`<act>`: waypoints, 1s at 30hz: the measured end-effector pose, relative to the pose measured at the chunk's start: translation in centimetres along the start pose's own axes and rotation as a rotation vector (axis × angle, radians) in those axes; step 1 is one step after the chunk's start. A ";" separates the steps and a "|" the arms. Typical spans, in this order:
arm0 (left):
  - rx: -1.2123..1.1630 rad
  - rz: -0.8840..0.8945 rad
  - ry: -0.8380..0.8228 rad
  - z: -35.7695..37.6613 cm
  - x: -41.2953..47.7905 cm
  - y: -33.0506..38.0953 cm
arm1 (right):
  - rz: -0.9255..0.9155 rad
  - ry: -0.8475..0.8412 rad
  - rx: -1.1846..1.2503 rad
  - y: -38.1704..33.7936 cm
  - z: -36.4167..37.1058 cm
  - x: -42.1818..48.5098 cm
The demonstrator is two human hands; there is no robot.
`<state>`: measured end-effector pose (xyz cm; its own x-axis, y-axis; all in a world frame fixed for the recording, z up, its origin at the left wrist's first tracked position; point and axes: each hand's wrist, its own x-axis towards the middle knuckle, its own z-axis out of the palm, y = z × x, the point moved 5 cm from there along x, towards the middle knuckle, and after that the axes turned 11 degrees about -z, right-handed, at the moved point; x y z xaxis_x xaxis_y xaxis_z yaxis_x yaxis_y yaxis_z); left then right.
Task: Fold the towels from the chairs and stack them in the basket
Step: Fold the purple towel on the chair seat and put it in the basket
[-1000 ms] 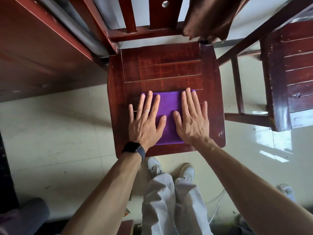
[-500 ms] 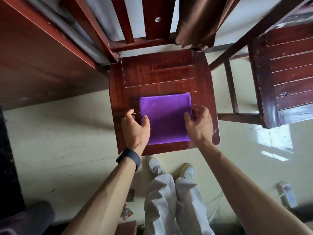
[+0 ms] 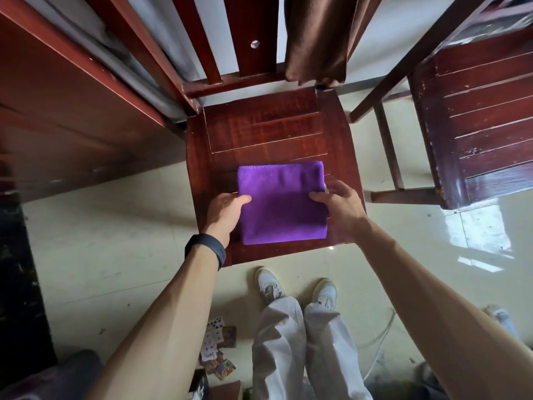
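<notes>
One folded purple towel (image 3: pixel 281 203) was pinched at both sides by the left hand (image 3: pixel 226 210) and right hand (image 3: pixel 339 204) on the chair seat (image 3: pixel 259 131). One brown towel (image 3: pixel 317 39) was draped over the backrest (image 3: pixel 253 24), beside a second chair (image 3: pixel 484 111).

Home: wooden chairs (image 3: pixel 268 131), tiled floor (image 3: pixel 101 232)

Folded purple towel (image 3: pixel 281 203): fleecy cloth, matt.
Dark red slatted chair seat (image 3: pixel 265 131): varnished wood, scuffed, faint sheen.
Hanging brown towel (image 3: pixel 317 36): matt cloth.
Cream floor tiles (image 3: pixel 101 226): smooth, glossy.
</notes>
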<state>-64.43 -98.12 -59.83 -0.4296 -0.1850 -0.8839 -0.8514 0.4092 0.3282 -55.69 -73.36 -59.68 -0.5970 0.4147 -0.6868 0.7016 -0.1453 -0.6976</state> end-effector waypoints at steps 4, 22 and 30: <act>-0.073 0.036 -0.155 -0.4 -3.8 0.5 | -0.025 -0.066 0.090 -1.0 -2.0 -3.1; 0.027 0.309 -0.601 3.8 -43.5 11.6 | -0.274 -0.013 0.396 -18.4 -28.1 -34.7; 0.358 0.427 -0.849 16.1 -56.0 16.5 | -0.369 0.364 0.561 -16.3 -39.7 -46.0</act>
<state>-49.51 -66.61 -10.28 -0.2023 0.6779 -0.7067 -0.4768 0.5622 0.6757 -24.23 -54.36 -8.63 -0.5203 0.7805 -0.3466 0.1204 -0.3347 -0.9346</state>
